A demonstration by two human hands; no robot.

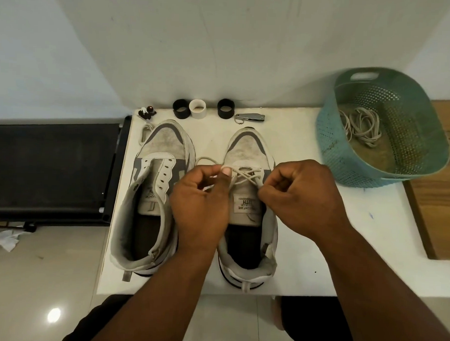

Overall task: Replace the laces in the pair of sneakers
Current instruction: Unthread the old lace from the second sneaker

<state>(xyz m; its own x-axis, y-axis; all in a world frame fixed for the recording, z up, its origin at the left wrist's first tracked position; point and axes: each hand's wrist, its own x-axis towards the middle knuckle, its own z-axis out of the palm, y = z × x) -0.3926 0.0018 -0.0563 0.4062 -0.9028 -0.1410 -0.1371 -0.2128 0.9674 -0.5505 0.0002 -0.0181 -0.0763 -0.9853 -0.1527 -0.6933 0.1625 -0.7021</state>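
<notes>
Pinching the cream lace point(240, 174) from both sides, the left hand point(201, 205) and right hand point(298, 198) work over the right-hand sneaker point(247, 150). The left thumb and forefinger press together on one strand near its loop; the right fingers curl shut on the other end at the eyelets. Judging by the crossings low on the tongue, lacing is only begun here, and the two ends seem held taut to even them. Both wrists hover above the shoe, knuckles up, forearms reaching in from below. Beside it, the left-hand sneaker point(154, 183) stands unlaced on the white table point(343, 251). More laces point(360, 124) lie coiled in the teal basket point(425, 106).
</notes>
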